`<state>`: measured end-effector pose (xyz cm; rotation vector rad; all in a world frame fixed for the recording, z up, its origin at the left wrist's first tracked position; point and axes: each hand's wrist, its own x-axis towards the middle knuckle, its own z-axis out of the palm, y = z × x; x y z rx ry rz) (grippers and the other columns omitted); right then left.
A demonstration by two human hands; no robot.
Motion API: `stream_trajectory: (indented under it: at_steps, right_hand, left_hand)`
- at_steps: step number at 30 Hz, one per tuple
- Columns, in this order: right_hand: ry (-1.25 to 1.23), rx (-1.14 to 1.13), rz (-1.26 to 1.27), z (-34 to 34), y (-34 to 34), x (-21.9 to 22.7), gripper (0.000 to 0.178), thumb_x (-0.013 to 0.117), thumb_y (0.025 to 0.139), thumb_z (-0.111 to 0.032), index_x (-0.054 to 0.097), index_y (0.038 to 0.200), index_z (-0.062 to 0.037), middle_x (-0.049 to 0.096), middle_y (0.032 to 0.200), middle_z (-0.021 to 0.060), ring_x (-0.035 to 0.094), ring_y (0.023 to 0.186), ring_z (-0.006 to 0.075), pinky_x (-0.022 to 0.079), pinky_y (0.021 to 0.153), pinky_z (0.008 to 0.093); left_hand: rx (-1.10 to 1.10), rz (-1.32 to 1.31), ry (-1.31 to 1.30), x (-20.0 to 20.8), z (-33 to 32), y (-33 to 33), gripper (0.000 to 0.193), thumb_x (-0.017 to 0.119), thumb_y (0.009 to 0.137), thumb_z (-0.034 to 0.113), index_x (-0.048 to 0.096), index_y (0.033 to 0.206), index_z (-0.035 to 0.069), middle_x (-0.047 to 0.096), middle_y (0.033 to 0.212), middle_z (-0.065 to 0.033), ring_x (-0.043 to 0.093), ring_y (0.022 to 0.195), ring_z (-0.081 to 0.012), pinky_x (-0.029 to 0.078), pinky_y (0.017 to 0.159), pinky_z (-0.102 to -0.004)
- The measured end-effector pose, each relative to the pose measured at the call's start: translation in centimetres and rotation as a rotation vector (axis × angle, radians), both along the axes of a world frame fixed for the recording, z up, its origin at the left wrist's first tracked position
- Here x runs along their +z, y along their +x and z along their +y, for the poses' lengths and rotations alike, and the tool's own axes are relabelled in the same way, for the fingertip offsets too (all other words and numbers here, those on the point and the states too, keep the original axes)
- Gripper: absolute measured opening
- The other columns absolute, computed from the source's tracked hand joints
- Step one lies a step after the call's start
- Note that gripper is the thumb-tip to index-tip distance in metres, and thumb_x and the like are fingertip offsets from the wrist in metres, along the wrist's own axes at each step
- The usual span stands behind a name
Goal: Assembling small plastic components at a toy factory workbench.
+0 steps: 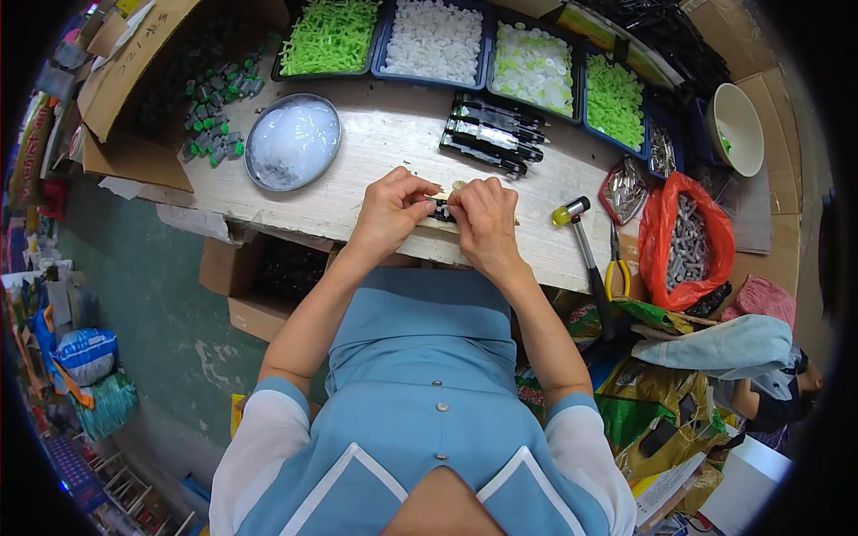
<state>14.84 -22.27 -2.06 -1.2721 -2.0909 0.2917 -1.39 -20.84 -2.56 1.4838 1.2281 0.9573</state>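
Note:
At the table's front edge both my hands meet over a small black part [441,211], which rests on or against a pale block [438,194]. My left hand [393,207] pinches it from the left with thumb and fingertips. From the other side, my right hand [485,219] presses curled fingers onto it; its fingertips are partly hidden. Beyond my hands lies a row of long black pieces [493,134] side by side. A round metal dish [279,109] with whitish, grease-like stuff stands to the left.
Along the back sit trays of bright green parts [329,36], white parts [433,40], mixed discs [534,70] and green pieces [615,100]. To the right lie a hammer [585,241], pliers [617,265] and a red bag [659,259] of grey parts. Left stands a cardboard box [134,71].

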Motion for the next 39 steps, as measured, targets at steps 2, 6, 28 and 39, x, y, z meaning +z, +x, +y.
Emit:
stream_trajectory:
  at_steps: [2,6,28,39]
  right_hand:
    - [0.020,-0.006,-0.027,0.0,-0.1,-0.2,0.011,0.060,0.073,-0.004,0.053,0.080,-0.0087,0.050,0.079,0.0033,0.045,0.079,0.0217,0.030,0.073,0.0347]
    - [0.087,0.001,-0.173,0.0,-0.2,-0.6,0.014,0.058,0.070,-0.004,0.053,0.082,-0.0095,0.049,0.080,0.0038,0.045,0.081,0.0222,0.029,0.072,0.0366]
    - [-0.336,-0.832,-0.607,1.9,21.5,1.8,0.018,0.058,0.076,-0.012,0.060,0.090,-0.0016,0.058,0.096,0.0182,0.056,0.092,0.0319,0.044,0.073,0.0493]
    - [-0.188,-0.772,-0.449,2.6,22.0,0.8,0.013,0.050,0.069,-0.001,0.061,0.076,0.0014,0.060,0.077,0.0217,0.059,0.071,0.0382,0.046,0.064,0.0455]
  left_hand:
    - [-0.007,0.017,-0.008,0.0,0.0,0.0,0.019,0.067,0.070,-0.003,0.066,0.088,0.002,0.052,0.076,-0.0037,0.051,0.063,-0.0101,0.045,0.059,-0.0225]
    - [-0.019,0.033,-0.006,0.2,0.0,0.0,0.018,0.068,0.070,-0.003,0.066,0.088,0.001,0.052,0.076,-0.0034,0.052,0.064,-0.0097,0.045,0.059,-0.0222]
    - [-0.208,0.742,0.564,5.5,15.3,9.5,0.005,0.058,0.070,0.005,0.062,0.070,0.002,0.060,0.075,-0.0153,0.058,0.069,-0.0340,0.045,0.063,-0.0409]
    - [-0.506,0.959,0.457,5.6,20.1,10.7,0.015,0.058,0.059,-0.002,0.063,0.073,0.001,0.062,0.080,-0.0191,0.060,0.078,-0.0357,0.047,0.065,-0.0407]
